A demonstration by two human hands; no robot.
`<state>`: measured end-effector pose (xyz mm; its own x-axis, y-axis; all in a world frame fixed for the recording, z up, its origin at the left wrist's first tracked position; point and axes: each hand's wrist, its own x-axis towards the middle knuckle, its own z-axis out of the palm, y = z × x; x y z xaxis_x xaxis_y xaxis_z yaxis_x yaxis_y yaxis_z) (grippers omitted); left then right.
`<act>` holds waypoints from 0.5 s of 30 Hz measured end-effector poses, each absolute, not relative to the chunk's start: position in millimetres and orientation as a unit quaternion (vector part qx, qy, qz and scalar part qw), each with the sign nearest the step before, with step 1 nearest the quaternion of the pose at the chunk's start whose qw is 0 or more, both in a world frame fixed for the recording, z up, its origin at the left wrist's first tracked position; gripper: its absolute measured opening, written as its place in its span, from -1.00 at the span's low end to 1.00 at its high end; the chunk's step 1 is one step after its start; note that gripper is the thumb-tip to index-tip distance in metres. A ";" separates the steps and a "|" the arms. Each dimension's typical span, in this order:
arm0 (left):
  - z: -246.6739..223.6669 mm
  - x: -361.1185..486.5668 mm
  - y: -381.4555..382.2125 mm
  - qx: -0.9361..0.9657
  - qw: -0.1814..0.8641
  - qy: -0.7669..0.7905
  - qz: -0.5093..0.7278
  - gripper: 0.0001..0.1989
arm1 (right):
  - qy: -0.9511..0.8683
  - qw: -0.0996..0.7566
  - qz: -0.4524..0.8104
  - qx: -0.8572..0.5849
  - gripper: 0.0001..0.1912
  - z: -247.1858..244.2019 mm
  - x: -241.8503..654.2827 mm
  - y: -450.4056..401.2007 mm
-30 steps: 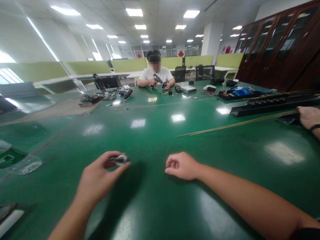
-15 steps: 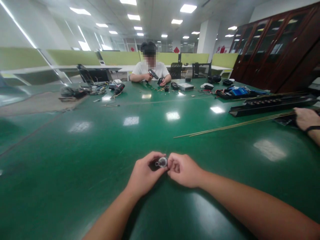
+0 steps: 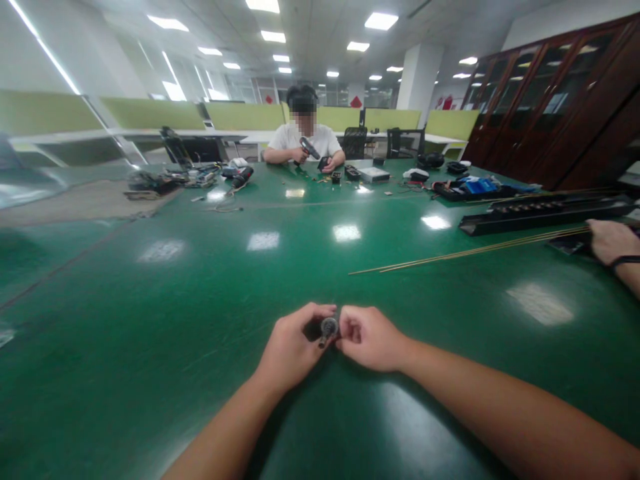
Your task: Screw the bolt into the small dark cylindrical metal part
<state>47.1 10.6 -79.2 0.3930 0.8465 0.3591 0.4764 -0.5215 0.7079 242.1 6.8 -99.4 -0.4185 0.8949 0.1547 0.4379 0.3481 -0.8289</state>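
Near the front middle of the green table (image 3: 210, 287), my left hand (image 3: 290, 343) curls its thumb and fingers around a small round metal part (image 3: 329, 327). A short stub on that part points down toward me. My right hand (image 3: 373, 339) is closed right beside it, fingers bent inward, with its fingertips at the part's right side. Whatever lies between the right fingertips is too small to make out.
Thin brass-coloured rods (image 3: 450, 256) reach in from the right, by another person's hand (image 3: 613, 241). Behind them lies a black channel (image 3: 540, 213). Across the table a person (image 3: 306, 143) holds a power drill (image 3: 310, 148). A red-black drill (image 3: 243, 177) lies at back left.
The round part has turned in my fingers, and its stub now points down instead of left. My hands stay close together. The view has shifted slightly.
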 end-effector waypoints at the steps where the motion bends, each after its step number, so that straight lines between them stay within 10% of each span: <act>1: -79.6 46.9 10.3 0.797 0.248 0.410 0.367 -0.85 | -0.759 0.315 0.364 -0.438 -0.85 -98.9 242.1 6.7; 15: -78.3 49.3 7.5 0.807 0.206 0.399 0.383 -0.80 | -0.747 0.334 0.389 -0.423 -0.84 -100.4 242.7 6.2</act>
<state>49.3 7.5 -78.3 0.3887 0.8024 0.4529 0.4864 -0.5962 0.6387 242.7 6.2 -100.4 -0.4192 0.8917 0.1709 0.3711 0.3401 -0.8641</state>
